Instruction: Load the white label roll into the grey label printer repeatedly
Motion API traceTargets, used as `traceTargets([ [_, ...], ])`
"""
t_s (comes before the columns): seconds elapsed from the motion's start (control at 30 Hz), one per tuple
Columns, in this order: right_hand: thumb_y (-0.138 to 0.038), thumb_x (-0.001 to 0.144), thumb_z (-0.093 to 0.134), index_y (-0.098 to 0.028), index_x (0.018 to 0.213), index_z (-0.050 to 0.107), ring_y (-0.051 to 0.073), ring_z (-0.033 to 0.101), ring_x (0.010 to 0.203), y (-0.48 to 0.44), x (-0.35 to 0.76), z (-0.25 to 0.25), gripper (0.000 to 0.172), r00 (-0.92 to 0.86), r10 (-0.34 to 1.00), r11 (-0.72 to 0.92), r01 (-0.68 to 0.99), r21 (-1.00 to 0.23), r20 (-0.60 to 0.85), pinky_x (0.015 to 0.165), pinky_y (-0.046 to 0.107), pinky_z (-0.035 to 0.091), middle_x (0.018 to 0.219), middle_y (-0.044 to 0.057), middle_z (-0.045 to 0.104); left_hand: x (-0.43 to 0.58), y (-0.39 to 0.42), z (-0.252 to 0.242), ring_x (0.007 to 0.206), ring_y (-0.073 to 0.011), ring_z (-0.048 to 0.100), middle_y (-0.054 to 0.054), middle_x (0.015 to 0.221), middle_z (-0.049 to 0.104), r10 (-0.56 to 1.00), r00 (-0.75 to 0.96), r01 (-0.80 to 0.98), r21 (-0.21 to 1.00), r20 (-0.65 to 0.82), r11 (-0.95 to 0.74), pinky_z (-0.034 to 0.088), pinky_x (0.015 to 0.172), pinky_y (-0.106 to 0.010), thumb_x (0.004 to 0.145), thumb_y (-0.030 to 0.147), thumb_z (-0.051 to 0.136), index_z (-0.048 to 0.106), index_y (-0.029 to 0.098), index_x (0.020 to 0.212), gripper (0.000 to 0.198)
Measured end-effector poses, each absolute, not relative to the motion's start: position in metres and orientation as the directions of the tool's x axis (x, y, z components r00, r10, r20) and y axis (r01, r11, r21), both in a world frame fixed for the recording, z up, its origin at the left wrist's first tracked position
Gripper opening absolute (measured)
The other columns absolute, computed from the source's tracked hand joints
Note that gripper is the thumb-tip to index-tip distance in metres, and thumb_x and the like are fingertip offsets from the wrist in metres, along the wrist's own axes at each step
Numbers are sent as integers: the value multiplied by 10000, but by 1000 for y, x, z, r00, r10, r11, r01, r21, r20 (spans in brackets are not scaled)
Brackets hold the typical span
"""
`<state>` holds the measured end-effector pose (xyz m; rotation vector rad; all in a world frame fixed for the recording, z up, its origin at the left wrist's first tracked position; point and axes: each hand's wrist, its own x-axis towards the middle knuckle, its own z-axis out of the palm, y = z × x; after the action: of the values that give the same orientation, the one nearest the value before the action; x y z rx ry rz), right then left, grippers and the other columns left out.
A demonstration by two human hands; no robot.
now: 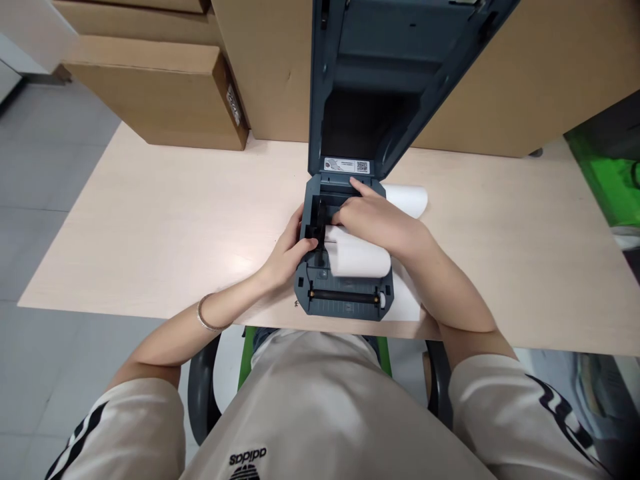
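A dark blue-grey label printer (345, 308) stands on the table with its lid (385, 67) raised. Its black roller (345, 296) lies across the front. My left hand (290, 250) grips the printer's left side, the thumb hooked over the rim into the bay. Inside the bay is my right hand (370, 212), one finger stretched toward the hinge and the others bent down, their tips partly hidden. White paper (360, 257) curls out below that hand, touching it. What the bent fingers hold, if anything, is covered.
Behind the printer's right side lies a white paper roll (407, 200). A white sheet (404, 300) shows beside its front right corner. Cardboard boxes (150, 100) line the back of the light wooden table (200, 220). Green material (597, 183) is at the far right.
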<state>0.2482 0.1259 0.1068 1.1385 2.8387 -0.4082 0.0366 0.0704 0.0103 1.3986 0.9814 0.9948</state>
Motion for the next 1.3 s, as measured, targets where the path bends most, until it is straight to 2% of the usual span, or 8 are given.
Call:
traceTargets([
  [0.13,-233,928,602,-198,1024,794,234,744,1028,119,261,122,217,-743,669,714,651,-257,-24,1416,598,266,988,45,786,36,72,6,1694,-345,330,-24,1808,409,947,309,54,992,91,-113,232,1432,-543,909,350,586,418,299,1659,770],
  [0.2,-316,929,647,-207,1092,774,252,739,1076,110,280,143,234,-698,714,676,672,-303,45,1339,576,403,1088,53,783,35,73,3,1705,-347,314,-34,1815,399,943,317,58,990,103,-128,208,1442,-547,917,375,581,411,283,1670,778],
  [0.3,-531,967,656,-258,1131,759,243,736,1005,100,327,174,334,-580,806,580,738,-344,116,949,439,602,1134,52,777,35,74,1,1713,-339,303,-34,1823,386,944,314,51,991,101,-123,205,1448,-530,933,404,571,408,282,1682,776],
  [0.47,-876,858,677,-288,1051,789,152,680,723,127,421,166,629,-487,864,430,846,-316,-126,612,304,464,966,39,793,36,73,1,1706,-328,323,20,1820,393,944,311,7,993,109,-117,236,1446,-518,940,406,587,447,328,1662,740],
  [0.63,-553,917,759,-203,1095,787,131,676,792,170,447,125,393,-213,884,134,968,-212,-416,703,267,489,1084,91,809,35,74,2,1707,-328,322,24,1814,408,952,289,26,994,97,-110,216,1454,-525,916,380,604,471,328,1644,742],
  [0.93,-227,734,822,-163,1096,751,211,709,912,209,414,80,374,-3,841,-73,990,-119,-542,818,323,534,1164,109,795,35,76,2,1708,-326,332,46,1795,432,937,323,7,990,131,-141,237,1453,-541,913,401,582,480,362,1619,714],
  [1.17,-533,950,637,-178,1488,656,279,674,1326,176,407,116,644,-160,901,65,969,-238,-403,1103,355,531,1559,153,645,34,75,3,1733,-338,269,19,1832,373,939,322,28,990,122,-138,204,1460,-531,933,408,583,442,324,1660,745],
  [1.3,-576,774,786,-250,1475,676,347,644,1398,172,388,116,781,-392,827,246,897,-367,-403,1175,412,549,1559,79,648,33,74,2,1735,-351,264,10,1848,338,937,333,36,992,102,-121,183,1462,-551,923,378,570,416,311,1680,776],
])
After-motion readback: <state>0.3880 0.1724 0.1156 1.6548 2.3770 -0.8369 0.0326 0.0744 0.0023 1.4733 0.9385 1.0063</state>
